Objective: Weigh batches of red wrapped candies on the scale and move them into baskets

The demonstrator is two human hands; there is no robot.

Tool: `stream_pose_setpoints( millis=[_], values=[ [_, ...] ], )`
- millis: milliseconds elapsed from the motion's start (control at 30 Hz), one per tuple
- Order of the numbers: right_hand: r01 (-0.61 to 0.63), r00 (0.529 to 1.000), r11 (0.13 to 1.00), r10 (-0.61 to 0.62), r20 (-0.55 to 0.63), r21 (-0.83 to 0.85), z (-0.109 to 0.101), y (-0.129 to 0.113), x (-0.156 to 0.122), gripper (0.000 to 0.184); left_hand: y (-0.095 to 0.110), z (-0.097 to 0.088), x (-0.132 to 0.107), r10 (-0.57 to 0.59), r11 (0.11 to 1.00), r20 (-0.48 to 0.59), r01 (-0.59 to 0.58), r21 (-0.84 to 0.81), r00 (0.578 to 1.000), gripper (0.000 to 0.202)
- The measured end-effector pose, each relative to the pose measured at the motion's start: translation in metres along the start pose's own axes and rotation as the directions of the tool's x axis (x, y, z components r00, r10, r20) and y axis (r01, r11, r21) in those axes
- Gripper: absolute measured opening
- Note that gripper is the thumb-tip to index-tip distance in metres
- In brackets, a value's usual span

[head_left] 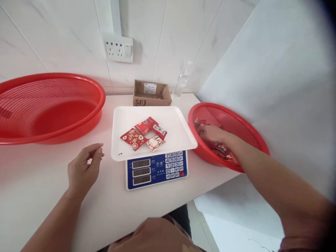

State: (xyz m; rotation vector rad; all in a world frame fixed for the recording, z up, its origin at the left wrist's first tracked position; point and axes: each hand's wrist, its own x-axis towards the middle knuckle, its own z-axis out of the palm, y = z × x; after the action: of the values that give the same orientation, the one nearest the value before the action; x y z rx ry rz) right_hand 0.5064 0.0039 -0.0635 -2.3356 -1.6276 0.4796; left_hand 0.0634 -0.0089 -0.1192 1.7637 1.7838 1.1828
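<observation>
My right hand [211, 133] reaches into the right red basket [252, 137], among small red packets [223, 151]. Its fingers are blurred and partly hidden, so what they grip does not show. Over the table, left of the scale, my left hand [85, 168] hovers with fingers curled and thumb near the index fingertip, nothing visible in it. A white tray [181, 134] rests on the blue digital scale [157, 169]. On the tray lie a red patterned packet [133, 139], a red packet [144, 126], a narrow red packet [159, 131] and a cream-and-red packet [155, 142].
At the left stands a large red mesh basket [65, 108]. Behind the tray are an open cardboard box [152, 101] and a clear plastic bottle [181, 84] by the tiled wall. A wall socket [119, 49] is above. The white table's [110, 213] front edge lies close to my body.
</observation>
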Motion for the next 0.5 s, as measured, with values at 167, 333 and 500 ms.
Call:
stream_pose_setpoints(
  millis=[167,333,500],
  values=[
    [-0.09,0.995,0.994,0.087,0.047,0.067,-0.037,0.012,-0.003,0.021,-0.003,-0.003,0.003,-0.038,0.998,-0.011,0.038,0.047,0.999,0.025],
    [-0.142,0.984,0.978,0.156,-0.084,0.153,-0.038,0.023,-0.006,0.027,-0.002,-0.002,0.006,-0.043,0.994,-0.01,0.043,0.1,0.999,0.026],
    [-0.1,0.986,0.955,0.132,-0.1,0.278,-0.041,0.019,-0.005,0.023,-0.008,-0.001,0.007,-0.037,0.992,-0.009,0.038,0.12,0.999,0.029]
  ],
)
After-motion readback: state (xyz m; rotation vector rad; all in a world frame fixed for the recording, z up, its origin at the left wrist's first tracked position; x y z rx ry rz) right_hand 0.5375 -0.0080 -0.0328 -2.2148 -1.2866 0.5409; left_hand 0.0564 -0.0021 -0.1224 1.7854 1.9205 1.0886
